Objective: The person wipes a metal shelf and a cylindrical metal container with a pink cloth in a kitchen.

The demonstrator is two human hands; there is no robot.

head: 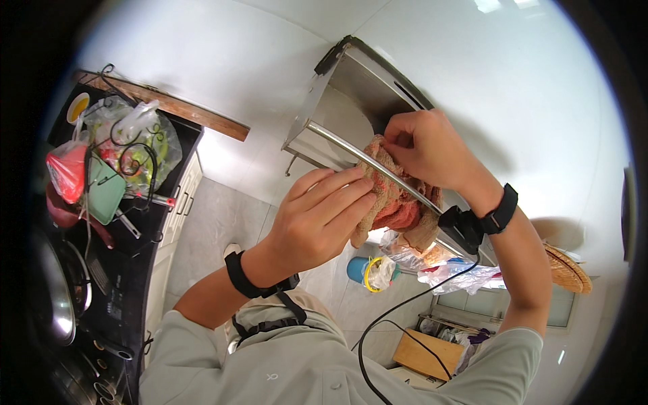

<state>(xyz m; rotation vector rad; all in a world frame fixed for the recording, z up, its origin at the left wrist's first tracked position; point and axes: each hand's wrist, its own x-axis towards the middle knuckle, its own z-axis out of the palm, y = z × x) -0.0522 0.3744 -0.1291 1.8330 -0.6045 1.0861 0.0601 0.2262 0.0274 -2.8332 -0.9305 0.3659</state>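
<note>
A tan and reddish cloth (392, 210) hangs bunched over the metal rail (341, 144) at the front of a wall-mounted metal rack (349, 76). Between thumb and fingers, my right hand (425, 147) pinches the cloth's upper part behind the rail. My left hand (324, 217) lies against the cloth's left side, just below the rail, with its fingers close together. Its thumb is hidden, so its grip is unclear. Part of the cloth is covered by the rail and my hands.
A black counter (119, 283) on the left holds plastic bags of produce (147, 136), a green cutting board (105, 190) and pans (58, 288). A blue bucket (357, 268) stands on the floor. A woven basket (567, 268) hangs at right. A black cable (392, 304) trails from my right wrist.
</note>
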